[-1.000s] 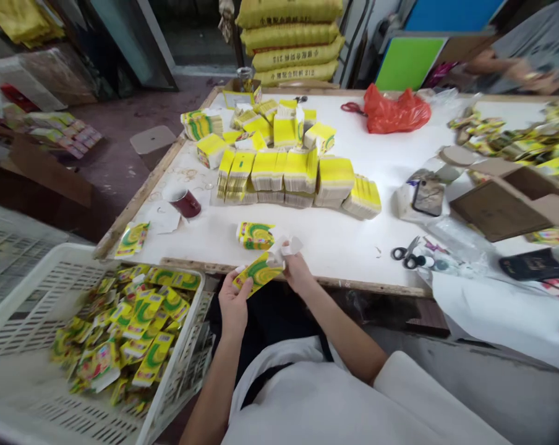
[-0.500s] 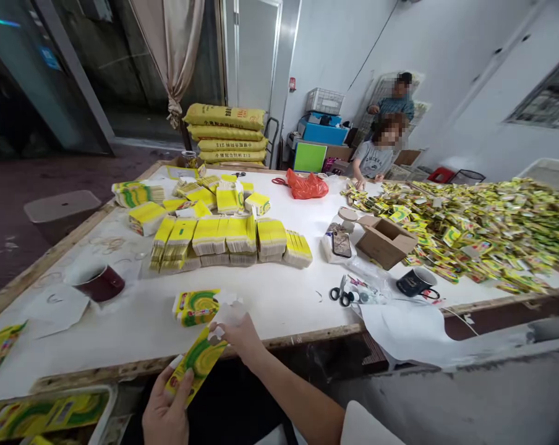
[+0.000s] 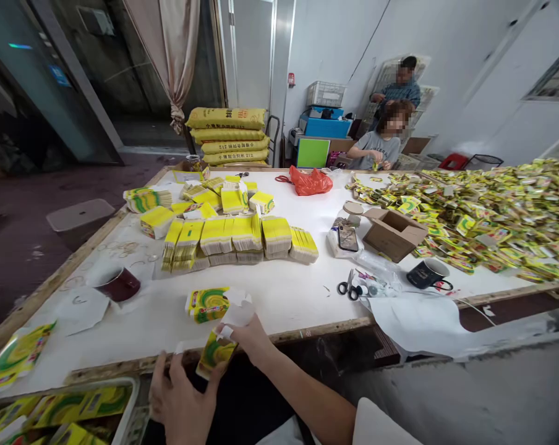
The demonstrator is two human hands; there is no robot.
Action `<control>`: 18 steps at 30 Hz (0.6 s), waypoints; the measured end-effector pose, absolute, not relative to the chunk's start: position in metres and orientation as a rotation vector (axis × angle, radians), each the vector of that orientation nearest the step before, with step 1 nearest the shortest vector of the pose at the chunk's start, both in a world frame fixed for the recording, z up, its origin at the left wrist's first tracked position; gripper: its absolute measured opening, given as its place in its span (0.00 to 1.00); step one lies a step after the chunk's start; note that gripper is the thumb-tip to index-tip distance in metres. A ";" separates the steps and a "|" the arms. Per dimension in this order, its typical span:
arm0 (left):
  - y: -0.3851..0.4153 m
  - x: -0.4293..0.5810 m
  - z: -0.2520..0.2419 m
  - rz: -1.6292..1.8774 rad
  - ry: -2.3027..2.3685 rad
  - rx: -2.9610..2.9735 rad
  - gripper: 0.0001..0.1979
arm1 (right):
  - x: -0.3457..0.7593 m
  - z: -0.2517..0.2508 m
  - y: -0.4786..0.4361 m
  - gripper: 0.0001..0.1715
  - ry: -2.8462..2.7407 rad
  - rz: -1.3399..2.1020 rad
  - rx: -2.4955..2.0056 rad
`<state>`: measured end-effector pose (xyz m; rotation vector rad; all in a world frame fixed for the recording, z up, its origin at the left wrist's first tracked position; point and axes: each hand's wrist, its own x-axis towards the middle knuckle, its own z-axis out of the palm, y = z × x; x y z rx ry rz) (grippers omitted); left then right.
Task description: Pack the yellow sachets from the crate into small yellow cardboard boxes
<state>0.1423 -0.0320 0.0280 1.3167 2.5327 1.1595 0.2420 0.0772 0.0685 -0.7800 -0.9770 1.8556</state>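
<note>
My left hand (image 3: 180,398) and my right hand (image 3: 249,339) together hold a yellow and green packet (image 3: 214,353) just in front of the table's near edge. The left fingers grip its lower end. The right fingers pinch its top end together with a small white paper piece (image 3: 237,312). A short stack of the same packets (image 3: 208,304) lies on the white table (image 3: 284,296) just beyond my hands.
Rows of bundled yellow packets (image 3: 235,238) fill the table's middle. A dark red cup (image 3: 122,284), scissors (image 3: 349,287), a phone (image 3: 347,238), a cardboard box (image 3: 393,232) and a black mug (image 3: 428,273) stand around. Loose packets (image 3: 493,210) heap at right. A white crate (image 3: 61,414) sits lower left. Two people are at the far end.
The view rose from the crate to the whole table. My left hand has shifted up the packet, which is now held shorter and closer to the table edge.
</note>
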 end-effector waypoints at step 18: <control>-0.054 0.175 0.051 1.203 2.053 1.568 0.26 | 0.261 0.061 0.052 0.27 -0.922 2.466 -0.845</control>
